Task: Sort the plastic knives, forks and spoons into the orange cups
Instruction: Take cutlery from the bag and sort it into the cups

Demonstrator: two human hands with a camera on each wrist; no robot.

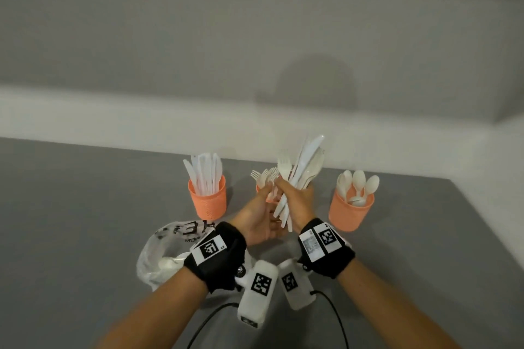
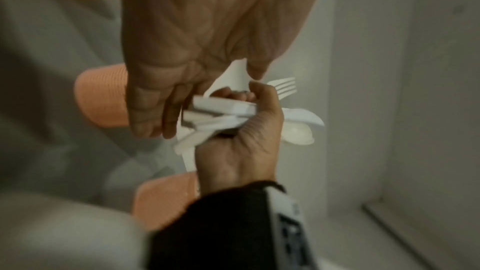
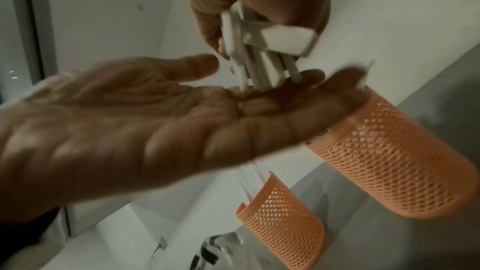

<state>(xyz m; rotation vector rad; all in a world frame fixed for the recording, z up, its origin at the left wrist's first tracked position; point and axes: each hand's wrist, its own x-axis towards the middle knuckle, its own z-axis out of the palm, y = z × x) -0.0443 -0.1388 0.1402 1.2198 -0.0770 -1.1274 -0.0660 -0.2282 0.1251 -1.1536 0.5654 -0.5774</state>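
Note:
Three orange mesh cups stand in a row on the grey table point(image 1: 85, 221). The left cup point(image 1: 208, 201) holds knives, the middle cup point(image 1: 262, 193) holds forks and is mostly hidden behind my hands, and the right cup point(image 1: 350, 212) holds spoons. My right hand point(image 1: 302, 201) grips a mixed bundle of white cutlery point(image 1: 304, 167) upright above the middle cup. My left hand point(image 1: 256, 215) lies open, palm up, under the bundle's handle ends point(image 3: 259, 69), which touch its fingers point(image 3: 298, 98). The left wrist view shows the right hand point(image 2: 241, 145) clenched round the bundle point(image 2: 223, 110).
A clear plastic bag point(image 1: 167, 252) with more white cutlery lies on the table at the near left, by my left wrist. A white wall point(image 1: 255, 51) rises just behind the cups. The table's right edge runs close past the spoon cup. Cables hang from both wrist cameras.

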